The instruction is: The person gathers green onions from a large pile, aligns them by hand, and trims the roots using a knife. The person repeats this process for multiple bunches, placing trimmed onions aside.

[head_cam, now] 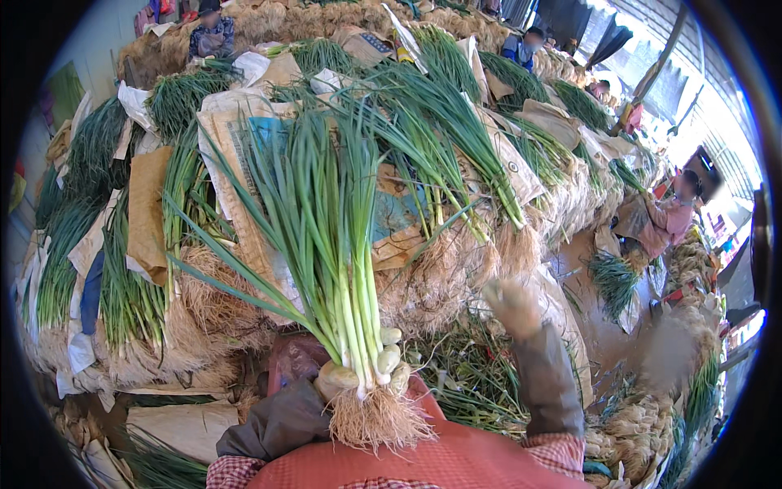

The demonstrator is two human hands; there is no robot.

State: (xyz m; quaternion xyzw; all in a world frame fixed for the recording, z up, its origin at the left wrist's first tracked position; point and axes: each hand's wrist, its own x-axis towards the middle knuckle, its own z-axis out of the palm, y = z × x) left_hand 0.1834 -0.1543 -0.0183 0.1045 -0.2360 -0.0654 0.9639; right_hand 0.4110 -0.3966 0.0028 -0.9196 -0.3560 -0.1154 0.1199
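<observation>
My left hand, in a pale glove, is closed around the white stalks of a bunch of green onions. The bunch stands upright before my body, its leaves fanned upward and its pale, stringy roots hanging below the fist. To the right, my right hand is raised and blurred near the hanging roots of other onions; its fingers look apart and nothing shows in it. Beyond lie loose green onions on a pile, with their roots toward me. A printed paper sack lies behind the held bunch.
Bundled onions and brown paper pieces cover the pile at left. Cut leaves lie low between my arms. A wet floor runs along the right. Several people work farther off, one in pink at right.
</observation>
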